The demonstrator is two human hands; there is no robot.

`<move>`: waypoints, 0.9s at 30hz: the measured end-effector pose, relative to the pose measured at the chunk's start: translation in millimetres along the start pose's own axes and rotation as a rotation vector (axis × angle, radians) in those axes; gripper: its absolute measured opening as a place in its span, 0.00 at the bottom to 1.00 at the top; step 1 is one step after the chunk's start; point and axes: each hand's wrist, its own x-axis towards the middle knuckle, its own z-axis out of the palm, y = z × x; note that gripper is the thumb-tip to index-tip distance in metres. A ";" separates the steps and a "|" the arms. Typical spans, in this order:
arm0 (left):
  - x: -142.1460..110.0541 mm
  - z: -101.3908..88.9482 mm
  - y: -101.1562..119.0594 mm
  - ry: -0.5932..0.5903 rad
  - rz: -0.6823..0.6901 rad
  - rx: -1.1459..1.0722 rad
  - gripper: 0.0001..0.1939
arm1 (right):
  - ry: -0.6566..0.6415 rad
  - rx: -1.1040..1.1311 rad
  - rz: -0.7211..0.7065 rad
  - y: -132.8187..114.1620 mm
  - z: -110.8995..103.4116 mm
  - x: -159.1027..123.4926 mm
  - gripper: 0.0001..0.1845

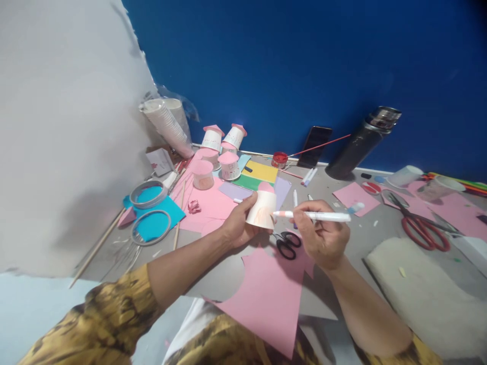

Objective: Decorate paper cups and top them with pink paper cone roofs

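My left hand [241, 223] is wrapped round a white paper cup [262, 209] turned upside down. Pale orange strokes mark the side of the cup, and a pink piece shows at its top. My right hand [323, 235] grips a white marker pen [327, 216], its peach-coloured tip end pointing left, close to the cup's right side; whether it touches cannot be made out. Just below the cup lie scissors with black handles [288, 246]. Cut pink paper [266, 299] spreads from there over the table's front edge.
Several decorated cups with pink tops [229, 165] stand at the back. Stacked paper cups [169, 124] lean at the left, near tape rings [151, 227]. To the right are red-handled scissors [425, 232], a dark flask [357, 147], a phone [315, 146] and a pale fluffy pad [422, 289].
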 end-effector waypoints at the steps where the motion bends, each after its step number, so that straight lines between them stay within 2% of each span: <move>1: -0.2 0.4 0.3 -0.003 -0.004 -0.006 0.25 | 0.011 -0.013 -0.003 0.3 -0.1 0.3 0.06; 5: -0.2 -0.4 0.9 -0.003 -0.010 -0.024 0.25 | -0.019 -0.011 -0.029 -0.9 -0.4 1.8 0.07; 10: 0.4 -3.1 0.3 -0.053 -0.020 -0.033 0.27 | 0.006 -0.004 0.017 -3.7 -1.0 2.3 0.07; 14: -1.0 -1.3 0.7 -0.023 -0.005 -0.029 0.26 | -0.077 0.049 0.048 -4.9 -1.5 1.5 0.09; 18: -2.3 1.6 1.6 0.007 -0.010 -0.037 0.25 | -0.044 0.082 0.043 -5.0 -0.5 -0.4 0.07; 22: -2.3 2.7 2.1 0.024 -0.009 -0.039 0.25 | -0.107 0.119 0.038 -4.9 0.3 -1.3 0.06; 27: -2.1 3.1 2.6 0.010 -0.009 -0.030 0.27 | -0.022 0.052 0.016 -4.2 0.9 -0.9 0.07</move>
